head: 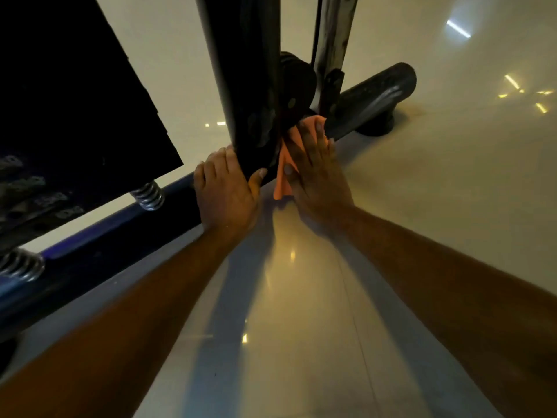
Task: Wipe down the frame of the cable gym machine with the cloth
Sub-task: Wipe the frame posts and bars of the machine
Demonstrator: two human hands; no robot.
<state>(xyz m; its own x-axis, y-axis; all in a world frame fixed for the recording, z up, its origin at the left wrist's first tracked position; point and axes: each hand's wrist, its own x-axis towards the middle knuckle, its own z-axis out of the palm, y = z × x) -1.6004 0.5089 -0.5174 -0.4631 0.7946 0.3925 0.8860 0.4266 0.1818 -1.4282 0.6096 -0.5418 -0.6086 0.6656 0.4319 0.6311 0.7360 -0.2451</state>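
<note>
The machine's dark upright post (247, 86) rises from a long base bar (370, 95) lying on the floor. My left hand (224, 191) wraps the foot of the post, thumb on its near face and fingers round its left side. An orange cloth (284, 173) lies against the base just right of the post. My right hand (316, 173) presses flat on the cloth with straight fingers pointing away from me. Part of the cloth hangs out below my thumb, and more shows at my fingertips.
A black weight stack (75, 101) stands at the left above two coil springs (149, 194) on the blue-black base bar (99, 251). A pulley wheel (297, 82) and a chrome guide rod (334, 34) sit behind the post. Glossy pale floor tiles (437, 191) spread right and near.
</note>
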